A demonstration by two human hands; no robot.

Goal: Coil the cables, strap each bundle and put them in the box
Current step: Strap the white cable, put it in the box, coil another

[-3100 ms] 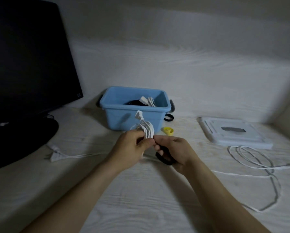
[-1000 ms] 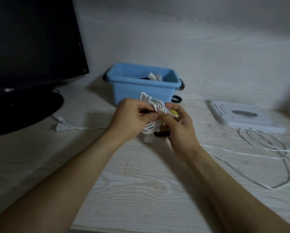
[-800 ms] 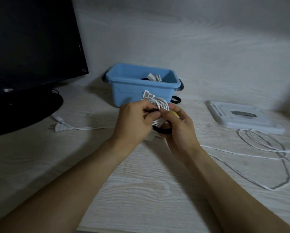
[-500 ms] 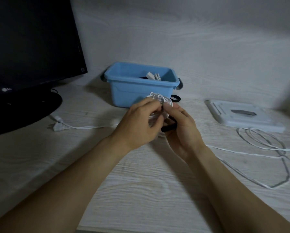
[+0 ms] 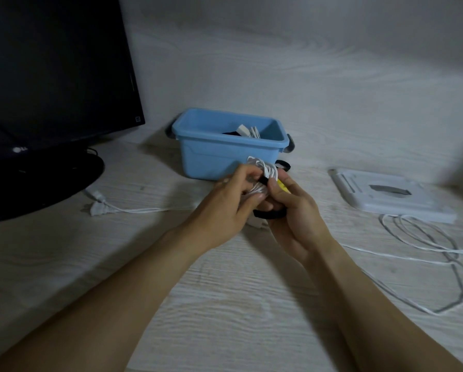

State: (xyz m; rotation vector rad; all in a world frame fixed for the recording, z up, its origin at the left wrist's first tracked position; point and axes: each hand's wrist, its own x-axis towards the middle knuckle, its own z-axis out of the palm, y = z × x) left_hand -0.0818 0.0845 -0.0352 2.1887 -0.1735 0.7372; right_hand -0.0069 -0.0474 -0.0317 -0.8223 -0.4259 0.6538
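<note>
Left hand: the left hand [image 5: 226, 208] reaches in from the lower left, forearm stretched diagonally over the desk, wrist straight. Its fingers are curled and it grips a white coiled cable bundle [image 5: 263, 175] between thumb and fingertips.

Right hand: the right hand [image 5: 294, 210] comes in from the lower right, palm turned toward the left hand, fingers bent. It pinches a black strap [image 5: 263, 180] that crosses the bundle; a loose loop of the same strap hangs out below its fingers.

Bundle: held between both hands, just above the desk, its white loops poking up past the fingertips. A white plug end shows beneath the hands.

Box: a blue box [image 5: 219, 157] stands just beyond the hands, open at the top. White and dark cable pieces already lie inside it.

Yellow item: a small yellow object [image 5: 282, 185] peeks out behind the right hand's fingers; what it is cannot be told.

Black loop: another black strap [image 5: 285, 165] lies beside the box, beyond the right hand.

Loose cable: a white loose cable [image 5: 423, 237] lies uncoiled on the desk to the right of the right forearm, in wide loops.

Plug: a white plug [image 5: 98, 208] with its cord lies flat on the desk to the left of the left hand.

Lid: a white lid [image 5: 386, 194] lies flat, far right of the hands, near the loose cable.

Monitor: a dark monitor [image 5: 50, 76] on a round stand sits far left, beyond the left arm.

Desk: a pale wood-grain desk [image 5: 225, 304] carries everything.
</note>
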